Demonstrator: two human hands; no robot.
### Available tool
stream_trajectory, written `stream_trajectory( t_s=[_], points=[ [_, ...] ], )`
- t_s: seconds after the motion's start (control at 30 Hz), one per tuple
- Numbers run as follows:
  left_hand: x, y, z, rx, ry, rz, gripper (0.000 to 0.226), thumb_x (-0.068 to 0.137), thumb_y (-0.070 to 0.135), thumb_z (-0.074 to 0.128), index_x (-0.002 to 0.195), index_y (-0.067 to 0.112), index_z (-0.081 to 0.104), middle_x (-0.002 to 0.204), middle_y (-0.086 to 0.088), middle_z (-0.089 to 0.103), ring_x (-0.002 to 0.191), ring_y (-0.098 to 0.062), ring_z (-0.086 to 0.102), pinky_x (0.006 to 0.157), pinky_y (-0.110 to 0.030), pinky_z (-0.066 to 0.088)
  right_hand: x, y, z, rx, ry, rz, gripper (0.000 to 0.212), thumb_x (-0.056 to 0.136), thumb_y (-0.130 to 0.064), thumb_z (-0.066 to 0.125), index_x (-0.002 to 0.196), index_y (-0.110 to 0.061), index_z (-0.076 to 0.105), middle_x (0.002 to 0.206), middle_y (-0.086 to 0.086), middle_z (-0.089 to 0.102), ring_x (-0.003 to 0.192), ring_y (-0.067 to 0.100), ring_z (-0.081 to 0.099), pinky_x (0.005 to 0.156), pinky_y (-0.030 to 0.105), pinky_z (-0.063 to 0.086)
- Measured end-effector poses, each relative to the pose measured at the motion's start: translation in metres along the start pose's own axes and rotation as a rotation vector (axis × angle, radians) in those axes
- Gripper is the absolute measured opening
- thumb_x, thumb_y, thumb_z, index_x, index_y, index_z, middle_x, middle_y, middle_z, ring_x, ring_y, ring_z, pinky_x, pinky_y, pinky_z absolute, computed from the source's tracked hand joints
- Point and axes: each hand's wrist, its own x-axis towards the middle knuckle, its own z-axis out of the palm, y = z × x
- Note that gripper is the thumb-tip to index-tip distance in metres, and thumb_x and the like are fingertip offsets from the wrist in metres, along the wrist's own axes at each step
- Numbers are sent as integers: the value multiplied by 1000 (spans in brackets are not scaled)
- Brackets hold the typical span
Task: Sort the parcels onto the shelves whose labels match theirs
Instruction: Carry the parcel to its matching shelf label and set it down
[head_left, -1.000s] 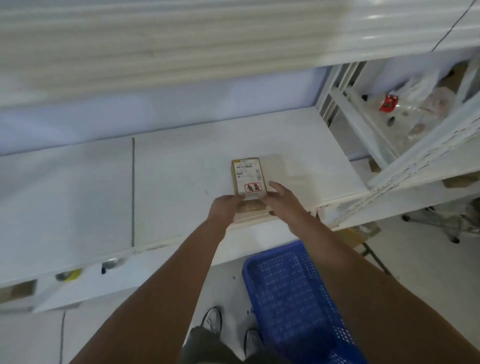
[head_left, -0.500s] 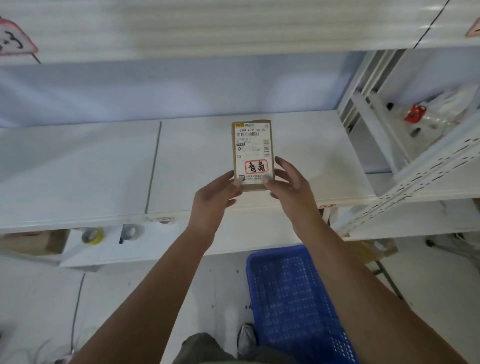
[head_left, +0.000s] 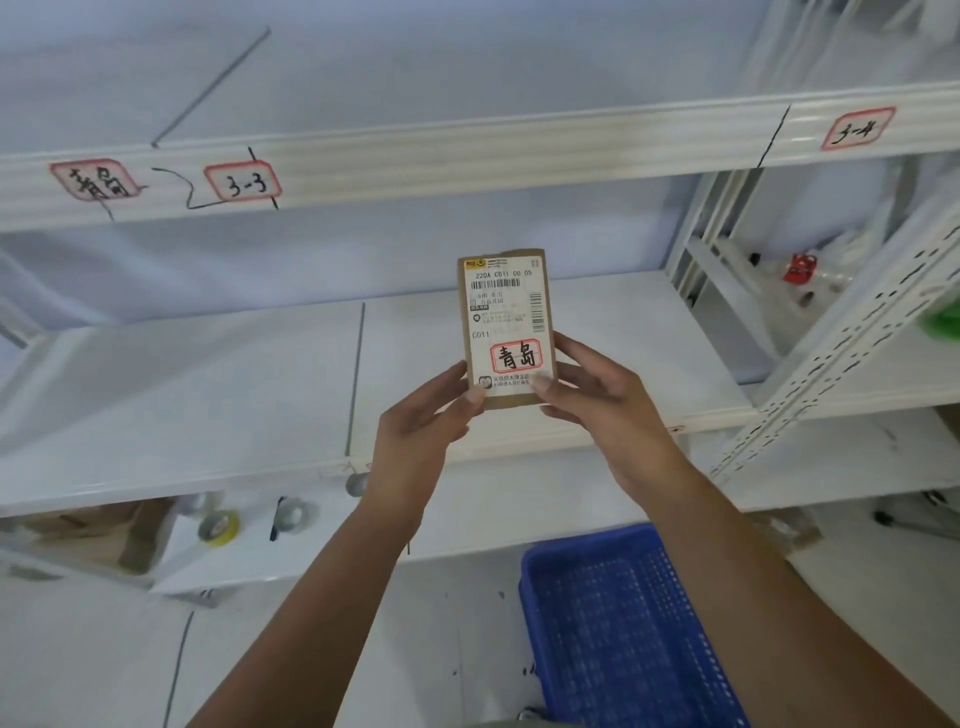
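A small brown cardboard parcel stands upright in front of me, its white shipping label bearing a red-bordered tag with black handwritten characters. My left hand pinches its lower left corner and my right hand its lower right corner. Behind it runs a white shelf. On the beam above, at the left, a red-bordered label shows the same characters, beside a "3-3" label. A "3-4" label sits at the right.
A blue perforated plastic basket stands on the floor below my right forearm. Tape rolls and a cardboard box lie on the lower shelf at left. The neighbouring rack at right holds clear bags and a red item.
Both hands lifted the parcel off the shelf and tipped it upright, label facing me. My view has tilted up, bringing the labelled shelf beam into sight.
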Motion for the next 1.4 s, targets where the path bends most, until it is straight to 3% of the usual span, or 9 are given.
stream_trajectory(
  t_s=[0.1, 0.23, 0.43, 0.53, 0.7, 0.9, 1.1, 1.27, 1.4],
  points=[
    [-9, 2, -7, -6, 10, -4, 49, 86, 49, 77, 134, 37, 75, 129, 10, 80, 123, -23, 74, 109, -48, 56, -8, -4, 7, -1, 3, -9, 57, 98, -18, 78, 150, -37, 63, 128, -14, 81, 128, 15, 72, 102, 35, 62],
    [-17, 3, -17, -14, 21, 1, 36, 93, 40, 77, 129, 41, 76, 129, 9, 80, 124, -23, 73, 110, -48, 55, -18, -7, 17, -2, -1, -18, 58, 98, -17, 78, 150, -37, 63, 127, -14, 81, 128, 16, 72, 102, 38, 62],
    [-31, 8, -26, -27, 27, 38, 40, 91, 43, 78, 131, 40, 76, 130, 13, 79, 126, -22, 72, 111, -50, 54, -32, -17, 26, -18, -6, -48, 56, 97, -21, 78, 146, -43, 63, 124, -20, 81, 125, 11, 73, 98, 33, 65],
    [-40, 16, -31, -15, 40, 72, 34, 87, 47, 78, 121, 51, 76, 128, 17, 80, 125, -20, 72, 113, -53, 52, -38, -24, 30, -24, -26, -77, 54, 98, -21, 77, 144, -46, 63, 126, -19, 81, 127, 12, 72, 102, 35, 63],
    [-55, 37, -47, -4, 73, 151, 30, 92, 38, 76, 118, 54, 74, 123, 23, 80, 120, -9, 75, 113, -52, 52, -43, -45, 44, -13, -75, -137, 54, 98, -27, 76, 149, -36, 63, 130, -11, 81, 127, 14, 73, 105, 38, 61],
    [-68, 64, -73, -29, 115, 284, 43, 86, 34, 75, 129, 34, 74, 121, 16, 82, 113, -8, 78, 96, -27, 58, -36, -80, 66, -10, -137, -207, 41, 99, -15, 75, 137, -29, 70, 117, -9, 85, 111, 7, 80, 84, 16, 62],
    [-69, 94, -98, -24, 234, 381, 35, 92, 19, 75, 124, 33, 76, 115, 15, 84, 109, 1, 78, 82, -8, 57, -21, -117, 96, -31, -225, -293, 45, 98, -18, 77, 140, -31, 68, 119, -9, 85, 112, 7, 79, 83, 15, 62],
    [-71, 122, -122, 8, 319, 441, 36, 96, 14, 73, 126, 34, 75, 120, 14, 83, 115, 2, 75, 86, -9, 56, -7, -150, 125, -69, -296, -380, 48, 97, -25, 79, 143, -32, 65, 122, -9, 83, 115, 8, 78, 96, 28, 64],
    [-70, 145, -145, 32, 349, 475, 39, 95, 13, 74, 133, 26, 74, 123, 9, 83, 118, -4, 76, 90, -15, 58, 5, -174, 144, -117, -336, -437, 50, 95, -30, 81, 141, -37, 64, 122, -13, 83, 112, 6, 79, 98, 29, 61]
  ],
)
